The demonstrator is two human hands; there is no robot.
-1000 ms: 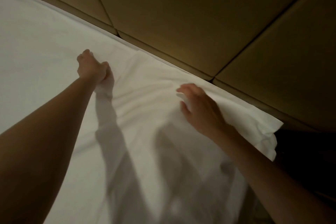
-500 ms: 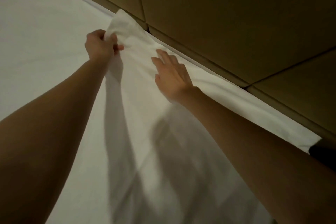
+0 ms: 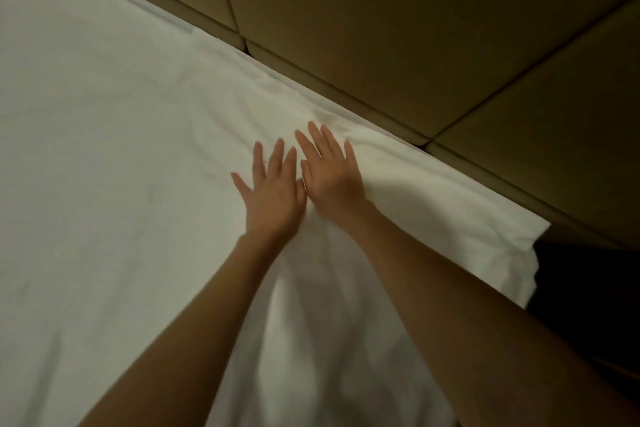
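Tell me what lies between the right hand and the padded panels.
Head view: only a strip of creased white cloth separates the right hand from the padded panels; nothing else lies there.

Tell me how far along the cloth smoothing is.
Done: the white cloth lies spread on the bed along the padded headboard. In hand: left hand and right hand press flat on it, side by side. Left: creases around the hands, and the rumpled corner overhanging the bed's edge.

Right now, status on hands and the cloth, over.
Left hand and right hand open, fingers straight, flat side by side on white cloth. Cloth spread on bed, creased near the fingers. Padded panels along its far edge.
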